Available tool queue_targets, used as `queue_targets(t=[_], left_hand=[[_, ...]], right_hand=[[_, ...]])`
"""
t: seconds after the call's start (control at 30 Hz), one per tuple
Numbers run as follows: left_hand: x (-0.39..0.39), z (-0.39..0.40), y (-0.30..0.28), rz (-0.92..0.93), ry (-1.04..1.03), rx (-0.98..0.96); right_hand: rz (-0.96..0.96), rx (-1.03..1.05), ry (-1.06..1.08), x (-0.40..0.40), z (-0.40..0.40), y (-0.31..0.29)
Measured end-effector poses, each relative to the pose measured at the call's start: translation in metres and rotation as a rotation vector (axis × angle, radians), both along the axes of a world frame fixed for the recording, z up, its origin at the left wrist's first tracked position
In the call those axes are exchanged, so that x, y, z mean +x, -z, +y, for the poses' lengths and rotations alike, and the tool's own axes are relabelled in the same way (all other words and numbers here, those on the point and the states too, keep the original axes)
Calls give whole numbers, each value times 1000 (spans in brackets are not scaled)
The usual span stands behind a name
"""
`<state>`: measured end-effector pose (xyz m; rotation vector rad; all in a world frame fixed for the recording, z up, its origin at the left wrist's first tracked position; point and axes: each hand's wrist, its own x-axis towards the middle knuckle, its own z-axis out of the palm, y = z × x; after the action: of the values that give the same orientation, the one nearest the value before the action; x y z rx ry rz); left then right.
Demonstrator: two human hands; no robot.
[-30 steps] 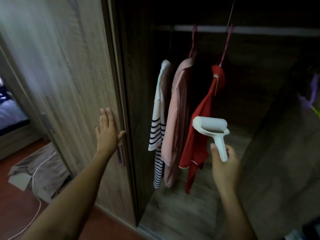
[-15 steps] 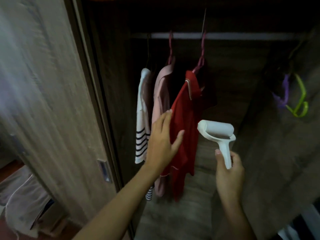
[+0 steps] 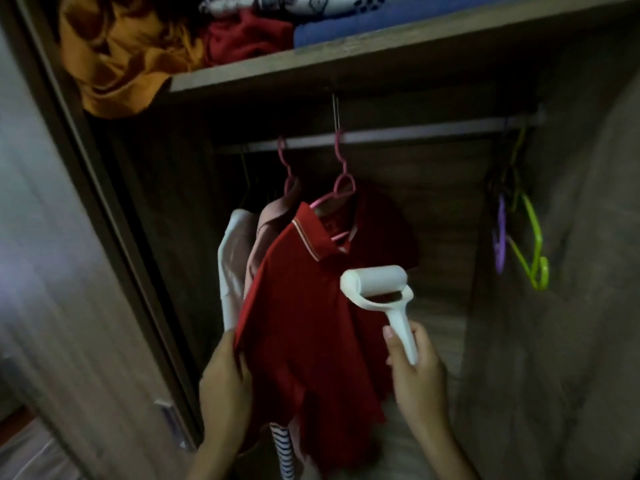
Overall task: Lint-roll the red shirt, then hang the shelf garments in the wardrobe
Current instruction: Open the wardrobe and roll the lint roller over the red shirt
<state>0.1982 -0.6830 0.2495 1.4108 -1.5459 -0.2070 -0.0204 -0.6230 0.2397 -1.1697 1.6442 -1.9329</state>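
While we are judging progress from how things are lying now, these are the readings.

Red shirt: we are seeing the red shirt [image 3: 304, 306] hanging on a pink hanger [image 3: 341, 188] from the wardrobe rail [image 3: 415, 135], turned toward us, just in front of a pink garment [image 3: 263, 233] and a white striped top [image 3: 230, 265].

Left hand: our left hand [image 3: 225, 372] is gripping the shirt's left edge, thumb curling over the cloth, and is pulling the panel flat.

Right hand: our right hand [image 3: 414, 365] is wrapping its fingers round the handle of the lint roller [image 3: 375, 285]; the roller's head is sitting at the shirt's chest, though we cannot tell whether it is pressing on the cloth.

Rolling step: we are judging this as only beginning, with nearly the whole shirt left to cover.

Shelf garments: an orange garment [image 3: 117, 53], a red garment [image 3: 246, 36], a blue folded garment [image 3: 346, 26] and a printed white garment [image 3: 277, 1] are lying on the shelf [image 3: 381, 53] above the rail, none hung yet.

Spare hangers: a purple hanger [image 3: 499, 237] and a green hanger [image 3: 533, 244] are waiting at the rail's right end.

Remaining: we are reckoning almost everything.
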Motion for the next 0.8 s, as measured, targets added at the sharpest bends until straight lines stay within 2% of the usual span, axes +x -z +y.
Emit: queue_targets(t=[0.13,0.3,0.5,0.6,0.8], left_hand=[[10,17,-19,-107,-74,-26],[30,41,-36,-255,-111,-62],[49,45,-53,-425,-170,-117],[53,43,-58,-478,-194,-101],[51,39,-61,-530,-222,-68]], right_hand=[[55,-104,-133,17,-17,-28],[-10,-206,-230,48,-39,-41],[17,50,-522,73,-40,48],[36,189,-595,66,-33,78],[-157,-151,-460,64,-41,12]])
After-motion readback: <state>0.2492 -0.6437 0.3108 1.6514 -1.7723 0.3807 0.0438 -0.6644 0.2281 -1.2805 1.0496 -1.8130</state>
